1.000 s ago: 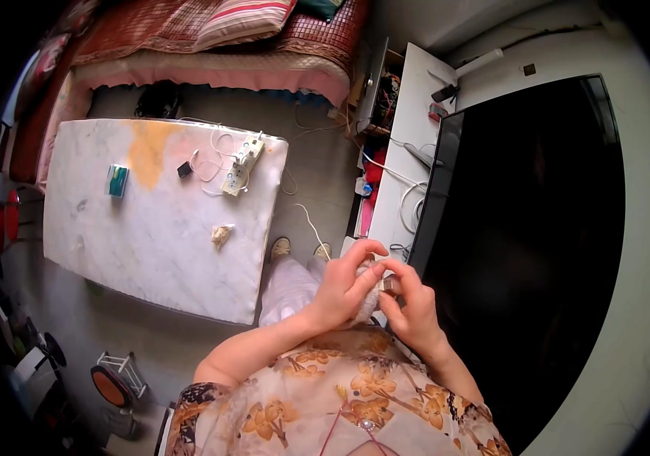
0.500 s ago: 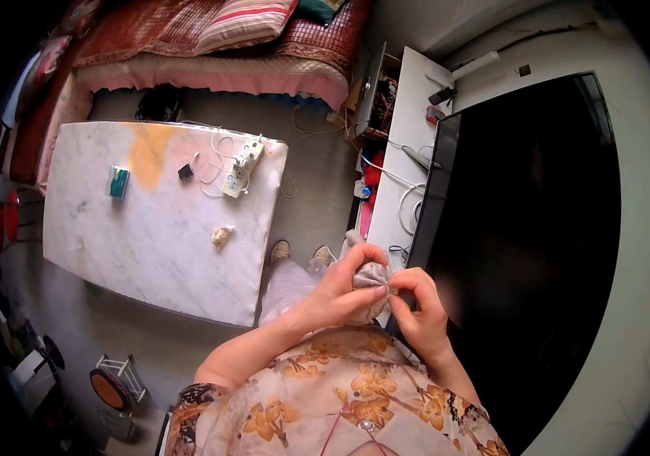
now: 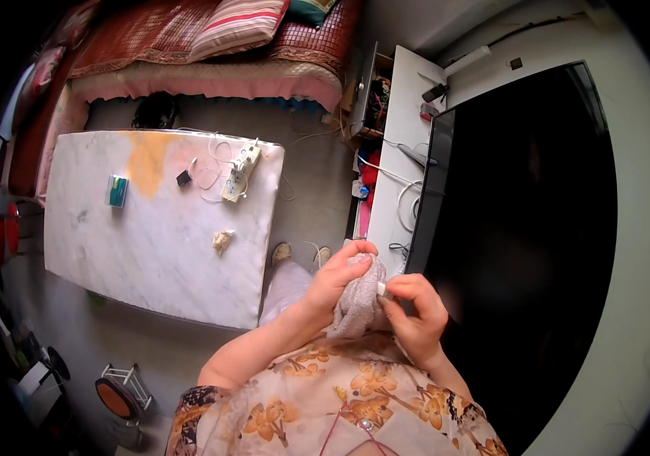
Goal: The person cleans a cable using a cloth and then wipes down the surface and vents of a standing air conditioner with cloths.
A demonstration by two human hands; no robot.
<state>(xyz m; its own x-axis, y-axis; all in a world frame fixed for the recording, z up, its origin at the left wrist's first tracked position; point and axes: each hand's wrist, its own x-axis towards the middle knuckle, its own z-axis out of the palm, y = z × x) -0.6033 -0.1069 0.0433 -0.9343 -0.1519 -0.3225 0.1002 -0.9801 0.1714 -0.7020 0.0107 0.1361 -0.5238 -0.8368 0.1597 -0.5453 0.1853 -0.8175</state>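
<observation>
The left hand [image 3: 336, 280] is closed around a fuzzy, light gray-pink cloth [image 3: 357, 304], held up in front of the person's flowery top [image 3: 363, 380]. The right hand [image 3: 418, 308] pinches a small white piece [image 3: 382, 289] at the cloth's side. I can't tell if that piece is part of the cloth. Past them, on the left, is a white marble counter [image 3: 158, 258]. It has a crumpled tan lump [image 3: 222, 242], a clear and teal box [image 3: 117, 191], a small black plug block [image 3: 183, 178] and a long white power strip [image 3: 240, 173]. Farther off is a striped pillow [image 3: 238, 29] on a bed.
</observation>
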